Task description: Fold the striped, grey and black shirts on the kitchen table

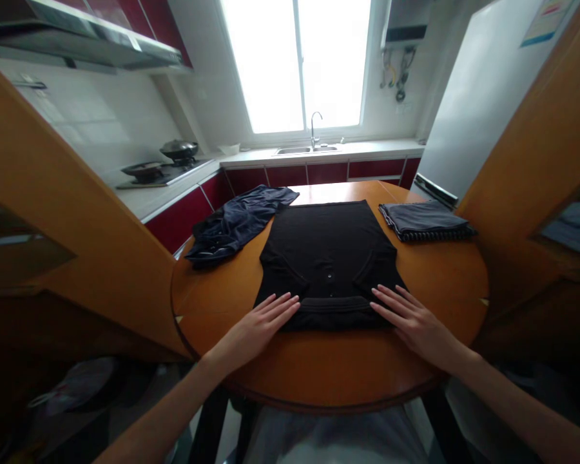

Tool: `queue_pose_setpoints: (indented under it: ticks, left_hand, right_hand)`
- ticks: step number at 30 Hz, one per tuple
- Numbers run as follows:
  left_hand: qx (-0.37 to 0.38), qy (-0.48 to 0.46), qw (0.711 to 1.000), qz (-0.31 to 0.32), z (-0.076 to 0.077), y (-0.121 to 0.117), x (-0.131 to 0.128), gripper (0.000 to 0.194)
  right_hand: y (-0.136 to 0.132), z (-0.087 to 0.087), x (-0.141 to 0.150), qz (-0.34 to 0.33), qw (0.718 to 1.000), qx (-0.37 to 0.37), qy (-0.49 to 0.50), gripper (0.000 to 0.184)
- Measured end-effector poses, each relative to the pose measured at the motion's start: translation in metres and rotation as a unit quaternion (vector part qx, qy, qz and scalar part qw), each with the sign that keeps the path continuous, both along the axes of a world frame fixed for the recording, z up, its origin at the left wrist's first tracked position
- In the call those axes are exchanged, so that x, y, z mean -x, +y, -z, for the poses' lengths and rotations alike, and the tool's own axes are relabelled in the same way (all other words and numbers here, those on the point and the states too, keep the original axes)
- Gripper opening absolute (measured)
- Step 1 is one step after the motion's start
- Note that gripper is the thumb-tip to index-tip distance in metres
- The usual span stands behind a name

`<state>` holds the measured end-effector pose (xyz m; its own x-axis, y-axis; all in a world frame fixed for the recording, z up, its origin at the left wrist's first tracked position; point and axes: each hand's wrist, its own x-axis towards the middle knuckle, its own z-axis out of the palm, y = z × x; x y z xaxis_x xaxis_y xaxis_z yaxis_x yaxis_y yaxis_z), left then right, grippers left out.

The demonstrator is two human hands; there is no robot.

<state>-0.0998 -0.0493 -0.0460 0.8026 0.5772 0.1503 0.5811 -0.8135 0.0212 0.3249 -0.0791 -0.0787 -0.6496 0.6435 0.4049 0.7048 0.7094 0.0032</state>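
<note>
A black buttoned shirt (328, 245) lies spread out on the round wooden table (328, 367), its collar toward me and its hem toward the window. My left hand (265, 322) rests flat on the near left part of the shirt, beside the collar, fingers stretched out. On the near right part lies my right hand (410, 316), also flat with its fingers apart. Neither hand grips the cloth. A small button shows on the front between the two hands. The sleeves appear folded in over the body.
A crumpled dark blue garment (241, 225) lies at the table's far left. Folded grey and dark clothes (425, 220) are stacked at the right. Beyond stand the counter with a sink (294, 151), a stove with pans (178, 151), and a fridge (483, 84).
</note>
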Motion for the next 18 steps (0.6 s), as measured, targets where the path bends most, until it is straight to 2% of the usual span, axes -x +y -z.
queue_pose_setpoints:
  ticks: [6, 12, 18]
  left_hand:
    - [0.022, -0.029, 0.999, 0.04, -0.002, 0.0, 0.031, 0.061]
    - [0.07, -0.092, 0.988, 0.098, 0.002, 0.008, 0.033, 0.047]
    - [0.1, -0.167, 0.974, 0.114, 0.008, 0.012, 0.036, 0.038]
  right_hand:
    - [0.003, -0.001, -0.039, -0.056, 0.998, -0.002, 0.018, 0.066]
    - [0.01, -0.002, -0.041, -0.101, 0.994, 0.014, 0.05, 0.053]
    - [0.013, -0.003, -0.041, -0.124, 0.989, 0.039, 0.077, 0.041]
